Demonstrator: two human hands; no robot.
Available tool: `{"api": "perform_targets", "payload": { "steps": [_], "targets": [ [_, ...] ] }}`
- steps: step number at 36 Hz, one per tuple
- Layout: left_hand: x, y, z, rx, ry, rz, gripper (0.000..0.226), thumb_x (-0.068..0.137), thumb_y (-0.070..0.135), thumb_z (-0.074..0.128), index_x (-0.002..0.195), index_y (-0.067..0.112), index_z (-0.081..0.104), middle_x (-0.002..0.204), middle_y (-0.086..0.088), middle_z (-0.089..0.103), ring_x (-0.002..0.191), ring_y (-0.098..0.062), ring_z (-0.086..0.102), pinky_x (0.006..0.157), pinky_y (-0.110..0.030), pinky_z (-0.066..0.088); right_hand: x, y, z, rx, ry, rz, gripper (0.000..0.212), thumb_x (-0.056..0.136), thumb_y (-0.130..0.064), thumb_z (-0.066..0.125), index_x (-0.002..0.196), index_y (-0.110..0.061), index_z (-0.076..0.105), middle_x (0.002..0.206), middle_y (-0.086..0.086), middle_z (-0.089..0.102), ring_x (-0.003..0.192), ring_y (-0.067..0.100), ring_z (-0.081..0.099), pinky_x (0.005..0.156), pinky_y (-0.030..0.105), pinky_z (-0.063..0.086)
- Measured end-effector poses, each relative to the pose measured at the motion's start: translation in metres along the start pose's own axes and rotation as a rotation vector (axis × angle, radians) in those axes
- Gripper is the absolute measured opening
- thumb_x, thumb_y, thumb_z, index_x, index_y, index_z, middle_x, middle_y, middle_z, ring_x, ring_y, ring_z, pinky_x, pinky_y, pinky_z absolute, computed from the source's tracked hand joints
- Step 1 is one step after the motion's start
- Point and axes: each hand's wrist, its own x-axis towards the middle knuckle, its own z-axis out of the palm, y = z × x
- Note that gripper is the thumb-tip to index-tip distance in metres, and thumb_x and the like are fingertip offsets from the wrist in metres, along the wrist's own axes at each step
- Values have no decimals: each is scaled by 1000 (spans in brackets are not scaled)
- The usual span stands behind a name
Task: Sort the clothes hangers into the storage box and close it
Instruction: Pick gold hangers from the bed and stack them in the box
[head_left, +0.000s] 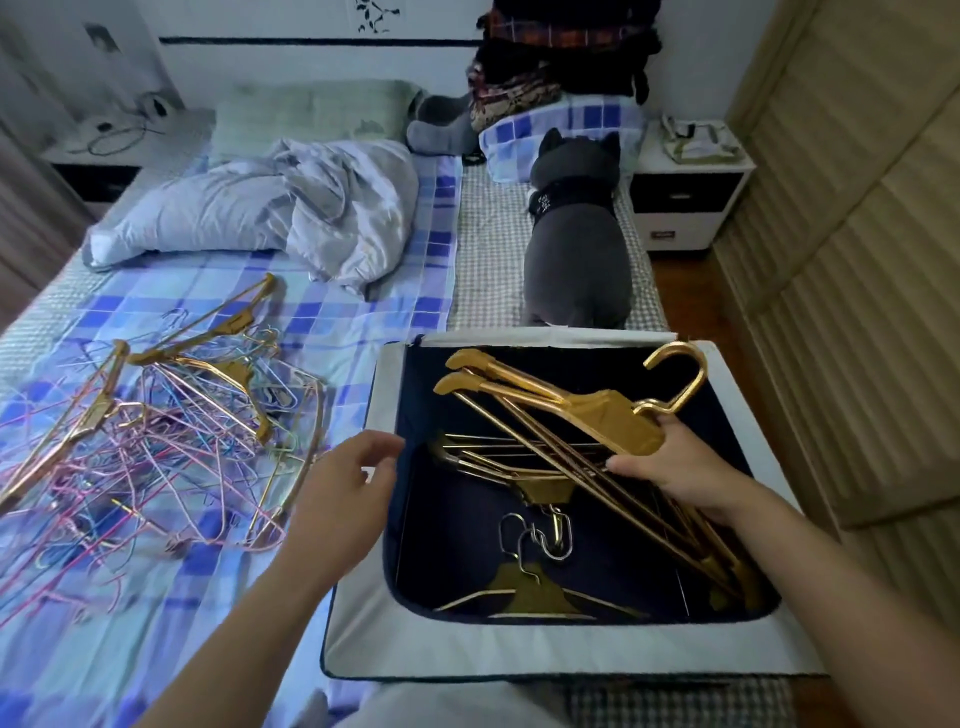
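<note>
- Gold hangers (561, 410) bunched in right hand (680, 473), fingers clamped near the necks, hooks up, held slanted over the open storage box (769, 467) at bed's (218, 545) right edge – likely to lay flat.
- More gold hangers already in box.
- Left hand (343, 483) loose, empty, beside box's left rim.
- Tangled wire hangers (156, 447) on bed's left side, unsorted.

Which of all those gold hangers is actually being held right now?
The bundle of gold hangers slanting across the open dark-lined storage box; the right hand grips it near the hooks. The others lie loose.
</note>
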Motion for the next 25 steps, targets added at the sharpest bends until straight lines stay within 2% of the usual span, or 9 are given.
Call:
{"api": "perform_targets", "payload": {
  "steps": [2,6,8,11,14,16,21,25],
  "targets": [
    [-5,0,10,3,-21,34,33,94,11,59,96,43,67,98,27,69,97,2,65,89,-29,51,-1,5,2,-42,-60,8,76,66,-43,90,129,-28,51,114,-10,62,103,7,60,77,22,45],
    [-7,2,29,130,-111,243,34,91,12,68,120,29,67,118,12,65,112,-11,61,102,-36,47,-7,7,4,-121,-180,-3,91,52,-57,87,131,-34,47,118,-9,60,107,9,60,87,26,47],
    [-7,8,40,191,-178,360,48,88,18,72,133,28,60,131,8,57,123,-13,53,107,-37,44,-11,3,6,-159,-218,-23,93,50,-62,85,129,-39,42,116,-15,56,104,4,57,82,19,45],
    [-7,15,59,319,-245,451,77,86,35,75,152,37,35,153,7,34,142,-15,34,119,-36,32,-16,-4,14,-213,-227,-88,94,51,-66,83,130,-46,36,115,-24,50,102,-1,54,77,10,41],
    [-7,18,78,478,-241,518,96,85,47,74,157,43,11,164,5,14,152,-20,14,123,-44,21,-18,-8,24,-244,-182,-223,90,57,-62,83,134,-45,39,124,-21,52,111,-1,54,94,21,47],
    [-7,19,89,562,-222,577,99,87,48,73,158,41,5,166,0,13,155,-25,10,125,-49,18,-21,-10,29,-248,-152,-330,81,61,-55,85,129,-49,42,123,-21,55,113,0,56,100,31,50],
    [-3,16,112,633,-230,666,81,94,45,64,158,29,16,160,0,32,147,-22,31,123,-46,28,-31,-9,36,-228,-185,-370,79,61,-52,85,127,-51,42,122,-20,58,114,2,58,99,34,52],
    [-5,11,124,621,-264,641,69,89,32,73,145,25,32,147,0,45,134,-21,47,116,-44,40,-31,-3,36,-249,-268,-276,85,61,-54,85,133,-46,42,120,-19,58,110,1,59,96,31,54]
  ]
}}
